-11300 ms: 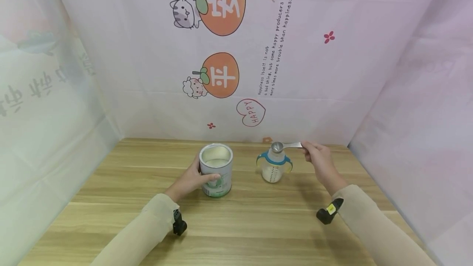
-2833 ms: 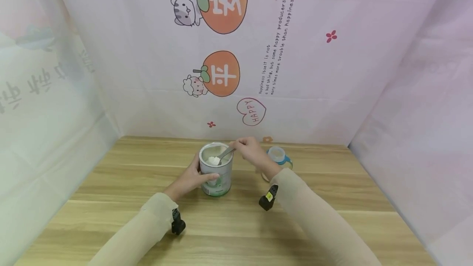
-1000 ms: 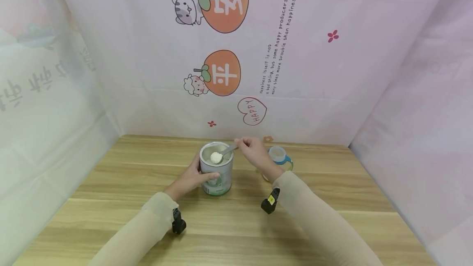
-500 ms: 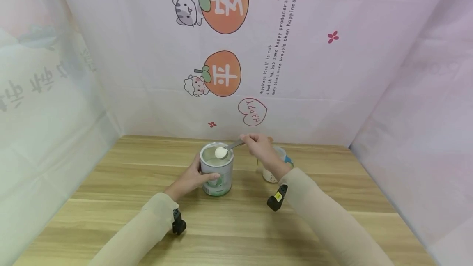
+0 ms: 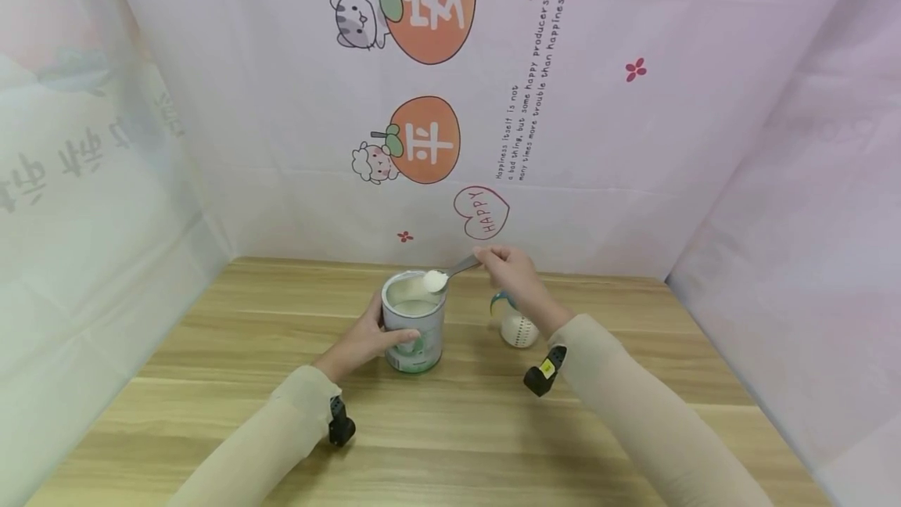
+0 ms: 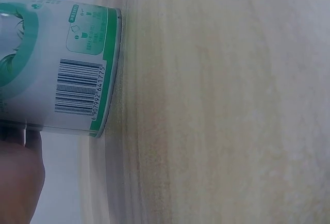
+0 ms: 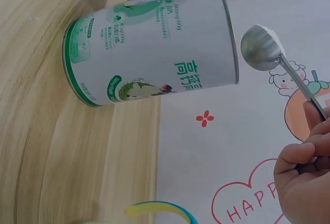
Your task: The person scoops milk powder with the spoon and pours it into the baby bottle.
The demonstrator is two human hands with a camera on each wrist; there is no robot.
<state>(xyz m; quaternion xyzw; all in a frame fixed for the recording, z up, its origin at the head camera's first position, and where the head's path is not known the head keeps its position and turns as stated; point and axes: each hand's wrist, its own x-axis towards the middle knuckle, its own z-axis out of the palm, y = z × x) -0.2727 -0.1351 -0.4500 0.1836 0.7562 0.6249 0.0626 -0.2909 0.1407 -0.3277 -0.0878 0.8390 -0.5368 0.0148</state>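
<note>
In the head view, my left hand [image 5: 364, 341] grips an opened milk powder can [image 5: 431, 335] from its left side, thumb across the front. The can stands upright, pale powder inside. My right hand [image 5: 519, 278] pinches the handle of a metal measuring spoon [image 5: 464, 263]. Its bowl, heaped with white powder [image 5: 435, 281], is over the can's right rim. The right wrist view shows the round spoon bowl [image 7: 259, 49] just off the can's mouth. A baby bottle [image 5: 519, 329] with a blue and yellow handle stands right of the can, its top hidden behind my right hand and wrist.
Everything stands on a wood-grain table [image 5: 436, 444]. A printed cloth backdrop [image 5: 563, 217] rises behind the table's far edge, with more cloth along both sides. Each sleeve cuff carries a small black wrist camera [image 5: 341, 422].
Eleven seconds ago the spoon was over the bottle. Since then it went into the can and came up heaped with powder. Lately it rises rightward to the rim. My left hand stays on the can.
</note>
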